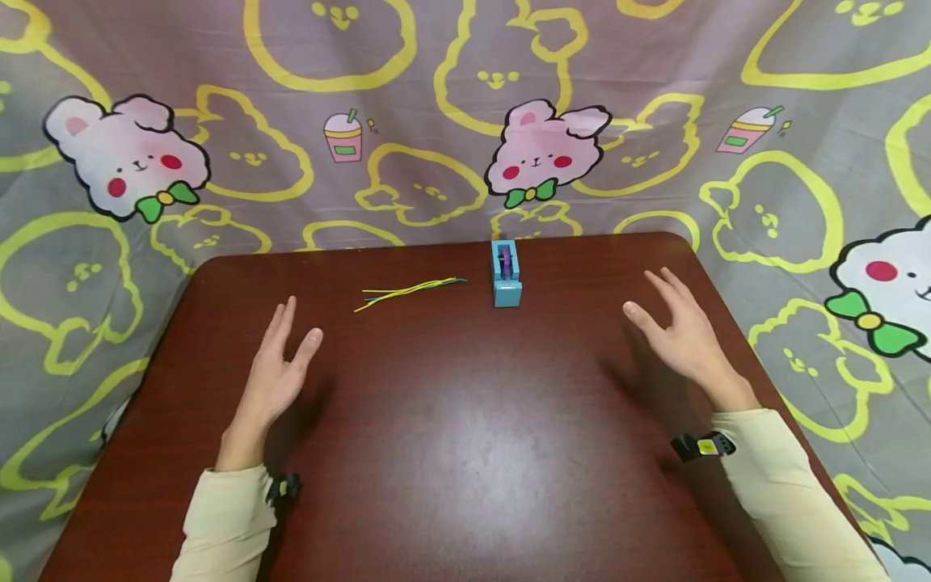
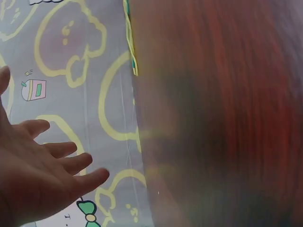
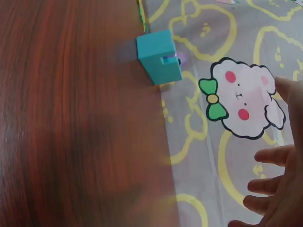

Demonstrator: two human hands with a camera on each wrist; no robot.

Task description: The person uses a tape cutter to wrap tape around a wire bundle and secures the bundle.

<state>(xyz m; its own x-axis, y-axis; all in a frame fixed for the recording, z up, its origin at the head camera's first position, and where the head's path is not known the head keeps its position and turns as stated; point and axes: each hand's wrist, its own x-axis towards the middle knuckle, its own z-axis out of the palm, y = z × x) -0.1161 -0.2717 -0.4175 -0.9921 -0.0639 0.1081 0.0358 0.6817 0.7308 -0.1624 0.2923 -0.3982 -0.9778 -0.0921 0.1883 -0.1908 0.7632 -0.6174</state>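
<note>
Over the left part of the table, my left hand (image 1: pixel 273 376) is held in the air with straight, spread fingers and nothing in it. My right hand (image 1: pixel 680 335) hovers over the right side in much the same way, also holding nothing. A blue tape dispenser (image 1: pixel 507 293) with a purple roll inside stands near the table's back edge, between the hands and apart from both. To its left lies a small bundle of thin yellow and blue-green strands (image 1: pixel 407 289), nearer to the left hand. The right wrist view shows the dispenser (image 3: pixel 161 56) from its side.
The dark brown wooden table (image 1: pixel 436 453) has rounded back corners. Behind it and along its sides hangs a grey curtain (image 1: pixel 422 105) with yellow outlines and cartoon rabbits. A dark band with a small device (image 1: pixel 705 446) sits at the right wrist.
</note>
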